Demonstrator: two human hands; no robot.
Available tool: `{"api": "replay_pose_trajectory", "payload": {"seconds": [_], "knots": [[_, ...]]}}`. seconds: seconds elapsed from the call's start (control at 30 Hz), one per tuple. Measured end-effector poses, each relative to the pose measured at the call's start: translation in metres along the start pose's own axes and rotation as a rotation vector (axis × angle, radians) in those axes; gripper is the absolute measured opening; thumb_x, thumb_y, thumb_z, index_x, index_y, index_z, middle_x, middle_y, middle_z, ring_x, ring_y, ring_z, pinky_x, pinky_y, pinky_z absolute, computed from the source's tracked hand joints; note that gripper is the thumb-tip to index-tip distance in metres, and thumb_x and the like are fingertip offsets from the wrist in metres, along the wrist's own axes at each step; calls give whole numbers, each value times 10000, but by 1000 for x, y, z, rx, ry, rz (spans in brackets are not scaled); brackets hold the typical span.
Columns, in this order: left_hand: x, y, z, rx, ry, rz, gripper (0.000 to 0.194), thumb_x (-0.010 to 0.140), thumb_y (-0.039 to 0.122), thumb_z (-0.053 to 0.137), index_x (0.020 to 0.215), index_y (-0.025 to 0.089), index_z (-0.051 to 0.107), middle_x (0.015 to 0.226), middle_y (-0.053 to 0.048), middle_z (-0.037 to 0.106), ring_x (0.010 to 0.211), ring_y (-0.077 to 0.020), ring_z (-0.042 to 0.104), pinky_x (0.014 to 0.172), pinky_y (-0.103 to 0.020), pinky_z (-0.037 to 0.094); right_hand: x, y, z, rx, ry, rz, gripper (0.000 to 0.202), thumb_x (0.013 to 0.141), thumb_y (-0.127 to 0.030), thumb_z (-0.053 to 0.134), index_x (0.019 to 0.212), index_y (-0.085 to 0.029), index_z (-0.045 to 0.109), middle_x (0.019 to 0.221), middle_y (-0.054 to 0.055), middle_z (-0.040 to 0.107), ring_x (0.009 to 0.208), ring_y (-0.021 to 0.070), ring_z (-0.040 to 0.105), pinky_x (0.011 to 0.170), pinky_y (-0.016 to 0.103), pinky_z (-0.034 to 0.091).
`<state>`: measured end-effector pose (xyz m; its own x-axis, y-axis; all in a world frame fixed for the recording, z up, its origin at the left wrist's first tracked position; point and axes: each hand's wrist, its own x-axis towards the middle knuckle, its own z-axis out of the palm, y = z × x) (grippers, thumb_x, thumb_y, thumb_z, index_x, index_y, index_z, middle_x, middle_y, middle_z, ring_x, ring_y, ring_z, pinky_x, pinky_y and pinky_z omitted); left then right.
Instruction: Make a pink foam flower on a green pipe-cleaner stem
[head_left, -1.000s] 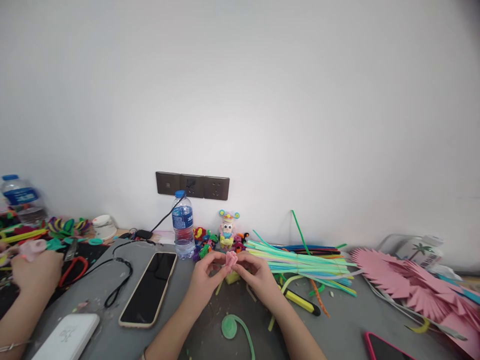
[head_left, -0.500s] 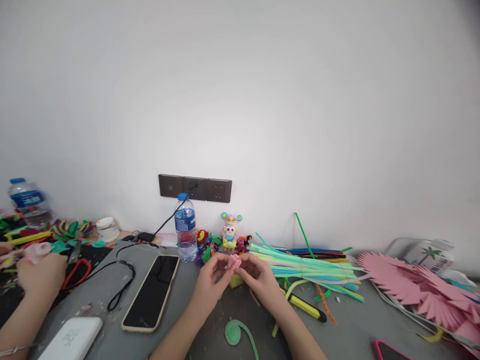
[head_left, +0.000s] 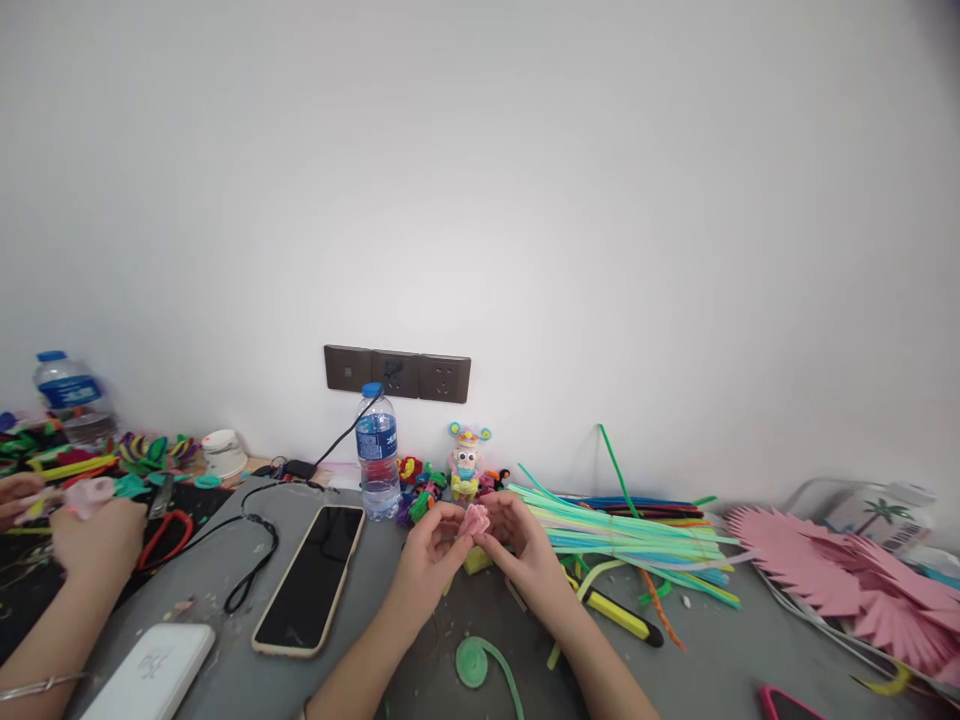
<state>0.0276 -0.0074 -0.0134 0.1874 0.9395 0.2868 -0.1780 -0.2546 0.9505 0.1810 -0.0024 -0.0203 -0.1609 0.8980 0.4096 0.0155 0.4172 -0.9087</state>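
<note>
Between the fingertips of my two hands is a small pink folded pipe-cleaner piece [head_left: 474, 521]. My left hand [head_left: 426, 562] pinches its left side with thumb and fingers. On the other side, my right hand [head_left: 525, 553] is curled, its thumb and index fingertip at the piece's right edge. Just below lies a yellow block [head_left: 475, 560], partly covered by the hands. Nearer to me on the grey table [head_left: 405, 680] is a green pipe-cleaner coil [head_left: 472, 662] with a loose tail. A small figure with big eyes [head_left: 466, 462] stands behind my hands.
To the left are a phone [head_left: 309, 582], a water bottle [head_left: 378, 455] and a white power bank [head_left: 154, 675]. A pipe-cleaner bundle [head_left: 622, 530], a yellow cutter [head_left: 619, 613] and pink pleated paper [head_left: 847, 580] lie right. Another person's hand [head_left: 97, 535] works at far left near red-handled scissors [head_left: 166, 540].
The whole view has shifted slightly, so things appear a little further right. My hands still hold the pink piece, which shows a little more openly between the fingers.
</note>
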Motion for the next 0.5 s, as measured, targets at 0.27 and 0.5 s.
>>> {"api": "replay_pose_trajectory", "payload": {"seconds": [0.27,0.5], "knots": [[0,-1,0,40,30,-19,308,724,443,712,834,168,627,825,-45,662,780,-184,616,696,-265,485,-2,-2,0,3,-18,-20,368,842,-373,645,1160,-239,519,1003,67,630,924,212,629,783,336,517],[-1,2,1,-25,-24,-92,307,753,452,700,862,168,656,873,-53,684,820,-179,617,720,-251,470,-1,-2,-3,-22,6,-22,344,852,-405,627,1151,-242,573,1011,69,658,902,218,633,781,340,518]]}}
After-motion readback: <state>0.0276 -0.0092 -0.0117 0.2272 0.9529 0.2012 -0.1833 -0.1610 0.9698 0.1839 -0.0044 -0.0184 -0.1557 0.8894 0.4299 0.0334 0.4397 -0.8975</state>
